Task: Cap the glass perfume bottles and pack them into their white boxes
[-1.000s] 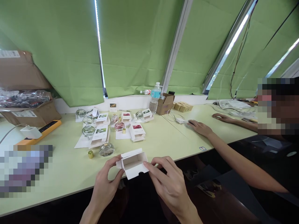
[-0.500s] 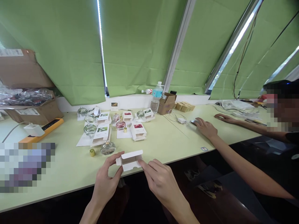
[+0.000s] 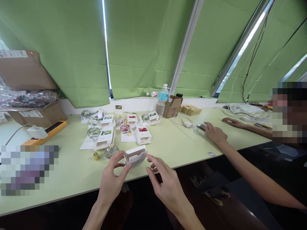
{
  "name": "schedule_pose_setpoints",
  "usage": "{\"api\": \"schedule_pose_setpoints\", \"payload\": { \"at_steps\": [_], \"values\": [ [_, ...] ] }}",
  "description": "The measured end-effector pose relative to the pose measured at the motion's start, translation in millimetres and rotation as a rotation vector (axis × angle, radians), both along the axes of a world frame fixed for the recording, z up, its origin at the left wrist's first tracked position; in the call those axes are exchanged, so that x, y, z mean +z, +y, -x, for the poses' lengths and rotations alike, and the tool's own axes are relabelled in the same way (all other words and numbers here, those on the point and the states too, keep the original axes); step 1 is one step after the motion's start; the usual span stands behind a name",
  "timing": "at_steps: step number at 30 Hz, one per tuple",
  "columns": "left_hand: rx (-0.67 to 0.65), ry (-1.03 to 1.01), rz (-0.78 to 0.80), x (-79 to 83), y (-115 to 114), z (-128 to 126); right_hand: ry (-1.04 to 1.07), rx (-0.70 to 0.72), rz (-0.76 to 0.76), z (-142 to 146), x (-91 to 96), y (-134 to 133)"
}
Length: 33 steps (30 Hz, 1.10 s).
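Since the earlier frame my right hand (image 3: 168, 188) has come off the white carton (image 3: 135, 156), and the carton now sits a little further up the head view, the only view I have. The right hand's fingers are spread and open, just beside the carton's right end and apparently not touching it. My left hand (image 3: 112, 179) is at the carton's left end with fingers and thumb apart; its fingertips seem to touch the card, but I cannot tell whether it is gripping. The carton is open, its inside showing, just right of the round glass bottle (image 3: 111, 152) on the pale green worktop (image 3: 182, 150), close to the front edge. A gold cap (image 3: 96, 156) lies just left of that bottle, and flower-printed boxes (image 3: 105, 137) stand behind it. Well to its right, a co-worker's hand (image 3: 216, 133) rests on something blurred. I judge the carton light, thin and fairly stiff, yet easily dented at its folds, so I would pinch it by its ends, not its open walls.
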<state>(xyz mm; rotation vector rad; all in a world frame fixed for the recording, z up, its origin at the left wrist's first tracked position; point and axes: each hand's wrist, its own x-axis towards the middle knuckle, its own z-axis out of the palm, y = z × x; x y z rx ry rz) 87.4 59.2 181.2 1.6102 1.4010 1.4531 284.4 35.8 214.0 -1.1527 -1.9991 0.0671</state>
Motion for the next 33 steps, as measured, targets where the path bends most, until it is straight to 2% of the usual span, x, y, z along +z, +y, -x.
{"api": "schedule_pose_setpoints", "payload": {
  "at_steps": [9,14,17,20,26,33],
  "values": [
    [-0.084,0.053,0.056,-17.0,11.0,-4.0,-0.059,0.012,0.190,5.5,-8.7,3.4],
    [-0.025,0.274,0.123,-27.5,8.6,-9.3,-0.057,0.057,0.309,13.4,-13.4,1.7],
    [-0.021,0.386,0.090,-32.9,5.9,-13.2,0.004,0.083,0.348,18.1,-19.0,4.8],
    [-0.105,0.427,0.008,-33.8,2.5,-16.3,0.089,0.061,0.342,20.0,-26.7,11.7],
    [-0.230,0.386,-0.047,-24.4,-1.4,-17.0,0.246,-0.090,0.326,17.2,-42.1,27.8],
    [-0.195,0.353,-0.032,-25.9,1.5,-12.4,0.288,-0.183,0.177,9.0,-59.8,43.9]
  ]
}}
